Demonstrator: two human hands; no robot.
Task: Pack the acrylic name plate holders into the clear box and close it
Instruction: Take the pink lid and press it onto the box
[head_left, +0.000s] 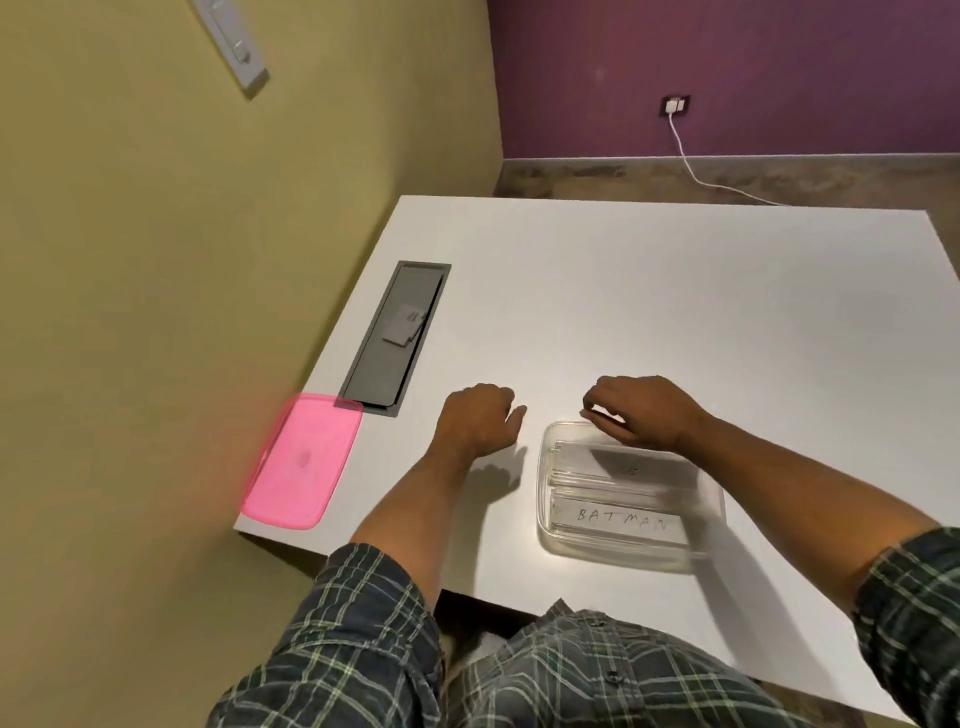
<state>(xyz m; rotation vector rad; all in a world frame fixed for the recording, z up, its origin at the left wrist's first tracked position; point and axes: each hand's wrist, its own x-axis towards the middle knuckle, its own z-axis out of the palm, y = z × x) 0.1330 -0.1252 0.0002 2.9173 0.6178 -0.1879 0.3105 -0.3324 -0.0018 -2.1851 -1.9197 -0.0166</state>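
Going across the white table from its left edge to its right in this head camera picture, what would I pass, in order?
pink lid → grey cable tray set into the table → left hand → right hand at the far rim of the clear box, which holds the name plate holders, one reading BATMAN.

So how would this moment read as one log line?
holders in clear box | pink lid off, left | right hand over box

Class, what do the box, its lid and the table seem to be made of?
Clear box: glossy see-through plastic; the holders inside show through its walls.
Pink lid: translucent plastic, probably; the cable tray's corner shows through.
Table: matte white, likely laminate.
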